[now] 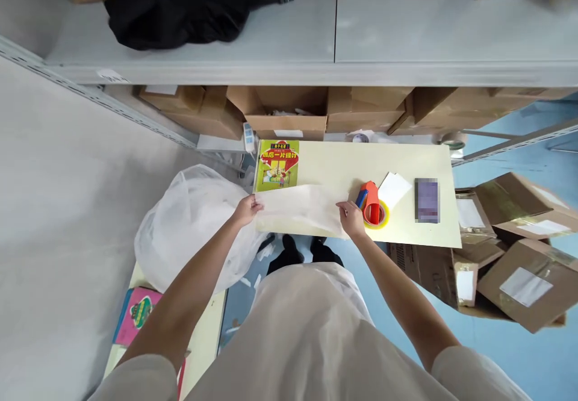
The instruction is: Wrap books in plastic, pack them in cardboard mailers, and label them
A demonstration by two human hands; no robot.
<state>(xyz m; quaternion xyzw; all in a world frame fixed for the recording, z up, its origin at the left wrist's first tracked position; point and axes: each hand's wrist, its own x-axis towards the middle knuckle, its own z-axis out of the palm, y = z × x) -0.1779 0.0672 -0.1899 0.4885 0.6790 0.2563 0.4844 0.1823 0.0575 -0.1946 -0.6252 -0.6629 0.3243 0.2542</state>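
Observation:
A thin, white, translucent sheet (300, 209) is stretched level between my two hands, over the front edge of the cream table (334, 163). My left hand (247, 210) pinches its left end, and my right hand (351, 218) pinches the right end. Whether it is film or a flat bag, I cannot tell. A green and red children's book (277, 166) lies just behind the sheet's left part. Close to my right hand are an orange tape dispenser (370, 199) with a yellow-rimmed roll of tape (383, 215) and some white cards (394, 189).
A purple, blurred-out rectangle (427, 200) lies at the table's right. Left of the table bulges a big translucent plastic bag (194, 226). Cardboard boxes (524, 280) are piled on the right, and an open box (289, 121) stands behind, under the grey shelf (289, 70).

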